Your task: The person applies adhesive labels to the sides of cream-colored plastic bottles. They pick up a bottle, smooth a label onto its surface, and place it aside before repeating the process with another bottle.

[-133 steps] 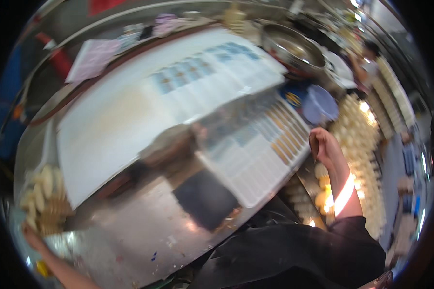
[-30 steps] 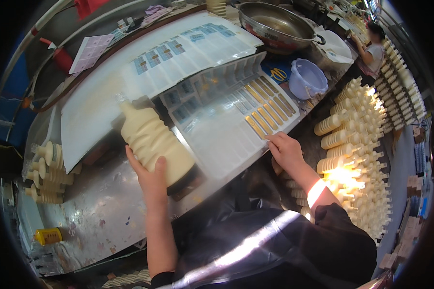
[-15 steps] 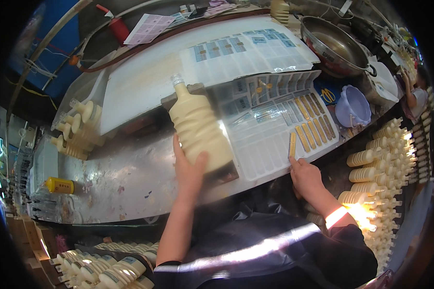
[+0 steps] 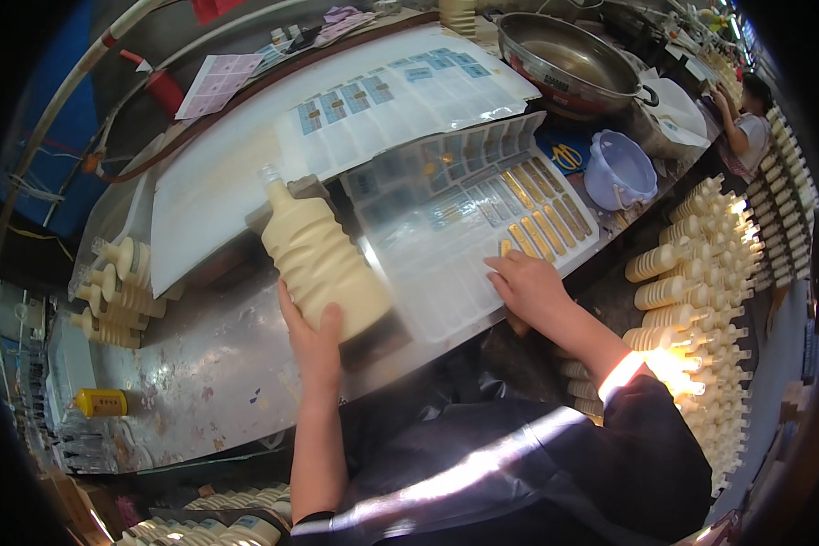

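Observation:
A cream-coloured bottle [image 4: 321, 255] with wavy ridged sides and a clear neck lies tilted on a dark support at the bench. My left hand [image 4: 313, 335] is wrapped round its lower end, thumb on top. To the right, my right hand [image 4: 532, 289] has its fingers bent together over the near edge of a label sheet [image 4: 428, 289]. The end of a gold strip label [image 4: 505, 247] shows just ahead of those fingertips; the rest is hidden under them. Beside it, several gold strips [image 4: 551, 229] stand in rows on the sheet, with silvery strips farther left.
A lilac bucket [image 4: 621, 170] and yellow-handled scissors [image 4: 567, 156] sit right of the sheet, a large metal pan [image 4: 569, 59] behind. Cream bottles [image 4: 114, 296] stand at left, near a yellow container [image 4: 101, 402]. Many bottles [image 4: 669, 296] fill the right side; a person [image 4: 744, 136] is beyond.
The view has shifted, so the bench sits farther left and lower. My right fingers have moved up over the gold strip, covering most of it. My left hand keeps its grip on the bottle.

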The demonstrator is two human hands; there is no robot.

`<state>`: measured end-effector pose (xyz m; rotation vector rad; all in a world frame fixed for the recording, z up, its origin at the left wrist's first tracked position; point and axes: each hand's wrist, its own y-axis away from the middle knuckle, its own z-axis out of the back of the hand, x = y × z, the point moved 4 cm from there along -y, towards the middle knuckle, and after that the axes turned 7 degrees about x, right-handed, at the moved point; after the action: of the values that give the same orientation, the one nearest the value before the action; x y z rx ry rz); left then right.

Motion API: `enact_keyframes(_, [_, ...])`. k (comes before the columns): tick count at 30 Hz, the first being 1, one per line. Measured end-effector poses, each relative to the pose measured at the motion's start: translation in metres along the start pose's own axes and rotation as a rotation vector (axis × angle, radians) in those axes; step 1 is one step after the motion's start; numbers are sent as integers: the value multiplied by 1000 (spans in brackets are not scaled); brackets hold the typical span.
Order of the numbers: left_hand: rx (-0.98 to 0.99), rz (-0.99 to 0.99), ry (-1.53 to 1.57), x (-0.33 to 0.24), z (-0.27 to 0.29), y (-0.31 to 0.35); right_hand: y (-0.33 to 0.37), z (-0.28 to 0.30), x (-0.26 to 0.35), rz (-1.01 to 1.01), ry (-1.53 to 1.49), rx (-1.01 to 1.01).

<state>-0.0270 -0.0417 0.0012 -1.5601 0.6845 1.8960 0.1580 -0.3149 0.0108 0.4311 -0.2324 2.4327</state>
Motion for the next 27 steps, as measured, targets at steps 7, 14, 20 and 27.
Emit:
enact_keyframes(7, [1,-9,-7,3,2,1,-79,-33,-13,-66,70,49])
enact_keyframes(14, [-14,-33,-27,6,1,3,-84,-60,1,-180,1,249])
enact_keyframes(20, [-13,-68,-27,4,-1,4,-9,-59,34,14,166,452])
enact_keyframes(27, [-159,-174,-222,-10,2,10,19,-48,42,285,130,254])
